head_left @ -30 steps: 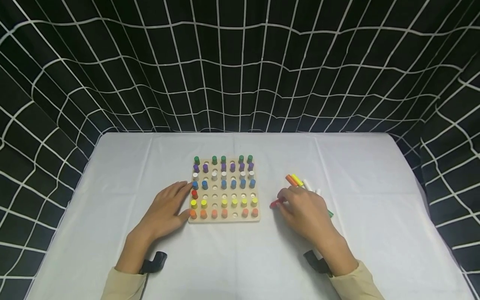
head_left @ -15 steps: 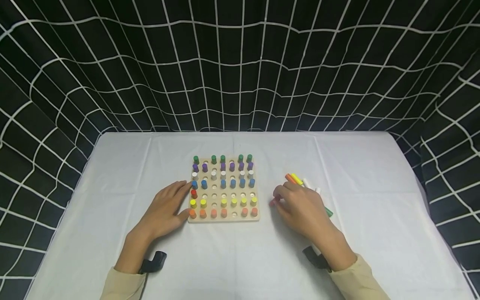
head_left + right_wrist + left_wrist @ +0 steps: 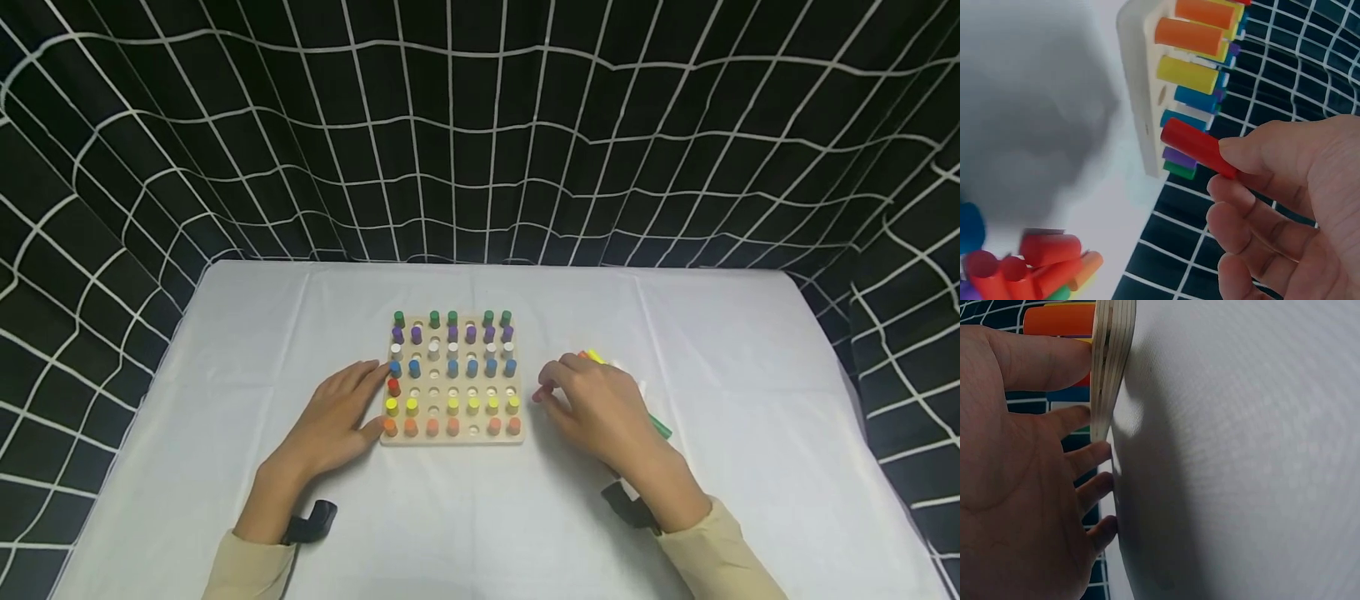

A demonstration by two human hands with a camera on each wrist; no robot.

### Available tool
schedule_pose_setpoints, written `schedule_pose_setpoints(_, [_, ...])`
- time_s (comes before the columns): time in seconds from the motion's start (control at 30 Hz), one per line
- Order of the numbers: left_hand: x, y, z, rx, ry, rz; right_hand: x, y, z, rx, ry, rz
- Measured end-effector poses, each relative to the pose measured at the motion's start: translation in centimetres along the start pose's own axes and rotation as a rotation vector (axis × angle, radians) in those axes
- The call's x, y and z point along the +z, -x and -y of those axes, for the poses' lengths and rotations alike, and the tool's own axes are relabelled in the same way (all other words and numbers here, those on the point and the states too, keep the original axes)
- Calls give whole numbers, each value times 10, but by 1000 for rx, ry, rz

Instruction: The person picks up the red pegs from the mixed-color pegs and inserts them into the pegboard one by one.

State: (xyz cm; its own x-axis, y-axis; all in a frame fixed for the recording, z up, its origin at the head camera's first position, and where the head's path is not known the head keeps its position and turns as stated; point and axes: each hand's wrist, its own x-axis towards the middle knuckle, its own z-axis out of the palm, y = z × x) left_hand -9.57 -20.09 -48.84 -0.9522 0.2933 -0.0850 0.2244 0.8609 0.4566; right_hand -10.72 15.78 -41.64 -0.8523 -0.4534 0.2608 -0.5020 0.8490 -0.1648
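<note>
A wooden pegboard [image 3: 453,441] stands on the table with rows of coloured pegs, some holes bare. Only one red peg [image 3: 393,387] sits in its red row, at the left end. My left hand [image 3: 333,421] rests along the board's left side, with thumb and index finger touching its edge, as the left wrist view also shows. My right hand [image 3: 596,408] pinches another red peg [image 3: 1197,145] between thumb and fingers, just right of the board. In the right wrist view this peg is tilted and overlaps the board's pegs.
Loose pegs lie under and behind the right hand, among them a green peg [image 3: 660,427] and several red pegs [image 3: 1050,250]. White cloth [image 3: 472,525] covers the table. A black curtain with a white grid [image 3: 480,150] hangs around its back and sides.
My right hand has shifted slightly left toward the board, carrying the red peg up from the loose pegs. The left hand stays at the board's edge.
</note>
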Motion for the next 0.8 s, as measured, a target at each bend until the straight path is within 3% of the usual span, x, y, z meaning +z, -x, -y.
schedule_pose_setpoints(0.17, [2, -5, -2, 7, 1, 11, -7, -4, 0, 0, 3, 16])
schedule_pose_setpoints(0.5, [0, 0, 2, -14, -16, 16, -10, -16, 9, -35, -8, 16])
schedule_pose_setpoints(0.8, [1, 0, 2, -14, -15, 8, -10, -30, 23, -113, -9, 0])
